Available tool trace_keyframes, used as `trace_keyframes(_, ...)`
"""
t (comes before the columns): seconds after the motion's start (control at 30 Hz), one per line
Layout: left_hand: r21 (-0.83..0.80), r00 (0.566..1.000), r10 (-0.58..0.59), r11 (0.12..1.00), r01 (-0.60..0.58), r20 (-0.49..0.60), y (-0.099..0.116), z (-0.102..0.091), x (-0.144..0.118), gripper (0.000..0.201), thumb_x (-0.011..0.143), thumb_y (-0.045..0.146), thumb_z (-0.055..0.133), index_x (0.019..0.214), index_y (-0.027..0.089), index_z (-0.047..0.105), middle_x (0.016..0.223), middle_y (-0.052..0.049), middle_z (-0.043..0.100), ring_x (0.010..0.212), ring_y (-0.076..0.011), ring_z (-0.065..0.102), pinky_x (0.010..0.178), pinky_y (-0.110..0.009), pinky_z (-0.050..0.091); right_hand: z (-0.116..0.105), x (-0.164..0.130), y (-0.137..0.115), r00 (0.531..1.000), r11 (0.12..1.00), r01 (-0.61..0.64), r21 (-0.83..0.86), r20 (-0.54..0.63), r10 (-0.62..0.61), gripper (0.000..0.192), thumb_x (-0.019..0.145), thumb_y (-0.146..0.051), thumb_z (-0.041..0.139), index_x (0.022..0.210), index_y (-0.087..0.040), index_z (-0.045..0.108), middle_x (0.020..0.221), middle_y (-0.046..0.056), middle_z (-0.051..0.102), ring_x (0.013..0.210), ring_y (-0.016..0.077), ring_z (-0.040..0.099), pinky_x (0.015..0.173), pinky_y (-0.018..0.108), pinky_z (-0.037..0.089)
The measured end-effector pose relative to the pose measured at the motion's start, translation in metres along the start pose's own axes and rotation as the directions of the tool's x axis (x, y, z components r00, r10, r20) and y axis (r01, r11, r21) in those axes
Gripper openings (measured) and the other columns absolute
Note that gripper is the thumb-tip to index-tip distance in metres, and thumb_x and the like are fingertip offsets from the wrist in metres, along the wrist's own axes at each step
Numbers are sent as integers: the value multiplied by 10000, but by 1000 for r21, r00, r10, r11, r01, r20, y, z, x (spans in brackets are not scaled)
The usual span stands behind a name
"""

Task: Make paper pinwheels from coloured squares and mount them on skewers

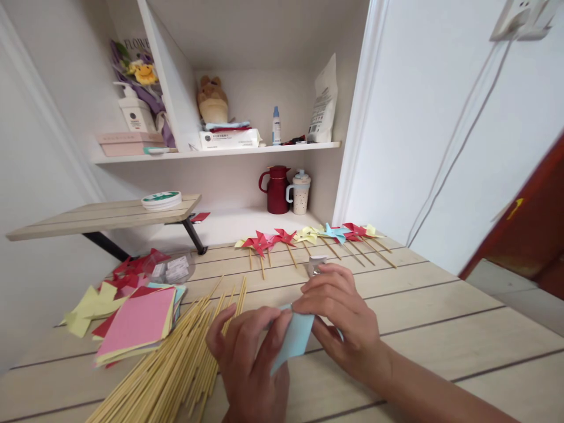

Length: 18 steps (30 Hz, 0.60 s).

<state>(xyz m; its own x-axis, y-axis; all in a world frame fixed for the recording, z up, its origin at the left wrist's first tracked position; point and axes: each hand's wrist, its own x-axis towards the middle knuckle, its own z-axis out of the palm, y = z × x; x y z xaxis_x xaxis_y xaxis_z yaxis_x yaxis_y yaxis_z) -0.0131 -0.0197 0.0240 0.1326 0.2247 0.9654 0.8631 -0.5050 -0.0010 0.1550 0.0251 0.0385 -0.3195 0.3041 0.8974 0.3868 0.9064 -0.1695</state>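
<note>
Over the wooden table point(440, 305), your left hand point(251, 364) and right hand point(343, 317) both pinch 1 blue paper sheet point(293, 341) between closed fingers; bamboo sticks point(176, 364) lie just left, finished pinwheels point(308, 238) beyond.

Pale plank tabletop point(440, 305) against white walls, evenly lit. Behind it, a white alcove with shelf point(220, 153) carrying a plush toy point(212, 98), tissue box point(229, 139) and white pouch point(324, 103). Below, a red jug point(276, 189) beside a speckled cup point(301, 192). At right, a reddish-brown door point(529, 229); overhead, a wall socket point(522, 17) with trailing cable.
</note>
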Motion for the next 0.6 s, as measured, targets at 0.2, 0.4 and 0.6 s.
trace_keyframes(0.2,-24,997,-78,997,78,-3,3,6,-2,256,831,43,592,958,243,690,885,-9,675,768,-137,637,982,-399,351,2,-1,0,998,999,-49,15,-36,50,273,829,-67,571,970,-282,662,811,4,720,839,222,666,965,498,438)
trace_keyframes(0.4,-86,989,-149,985,148,-9,1,12,-8,265,817,60,624,959,271,699,878,3,669,764,-150,629,976,-428,383,4,0,10,1000,998,-17,65,4,17,298,833,-47,564,981,-288,659,813,0,734,859,222,668,943,492,440)
trace_keyframes(0.6,-85,977,-194,976,201,84,-1,17,-10,329,815,50,587,1031,278,685,899,-3,679,837,-179,652,995,-453,366,6,-1,22,1000,1000,27,6,-9,-27,287,828,-42,572,974,-274,659,807,2,727,843,209,664,930,482,446)
